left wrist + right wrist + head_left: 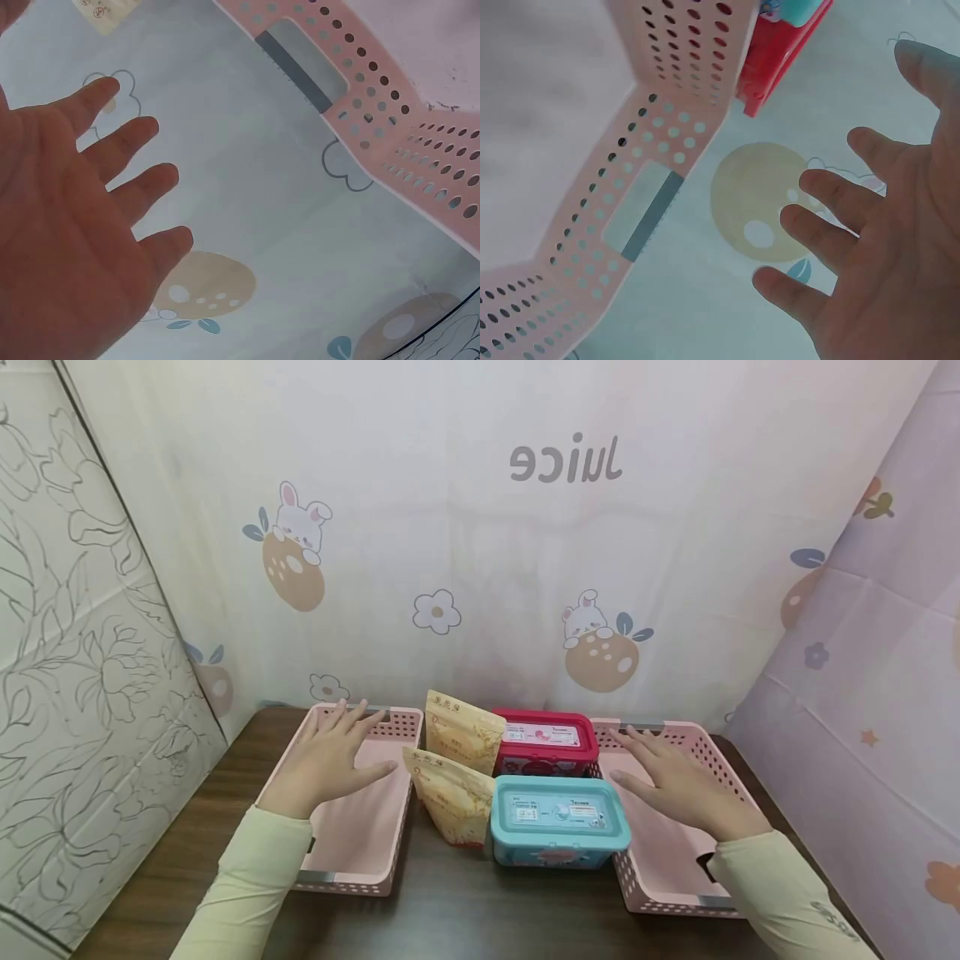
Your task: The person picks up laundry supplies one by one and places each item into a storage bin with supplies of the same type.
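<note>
Left basket (358, 835) and right basket (660, 852), both of pink perforated material that looks like plastic, stand on a dark bench (442, 927) with their interiors facing up. Each is judged light and fairly stiff, its thin walls likely to flex a little under a squeeze; the smooth surface may slip somewhat, though breakage seems unlikely. Suitable holds are the rims and the end slots, one edged by a grey strip (294, 71) on the left basket, another by a matching strip (652, 217) on the right basket. Relative to the hands, the left basket lies beneath the left hand (333, 764), the right basket beneath the right hand (675, 785). Both hands are empty, fingers extended and spread; the wrist views show each apart from its basket. Between the baskets stand two yellow pouches (453, 802), with a red box (546, 766) and a turquoise box (558, 820) to their right, the turquoise one nearer the person.
</note>
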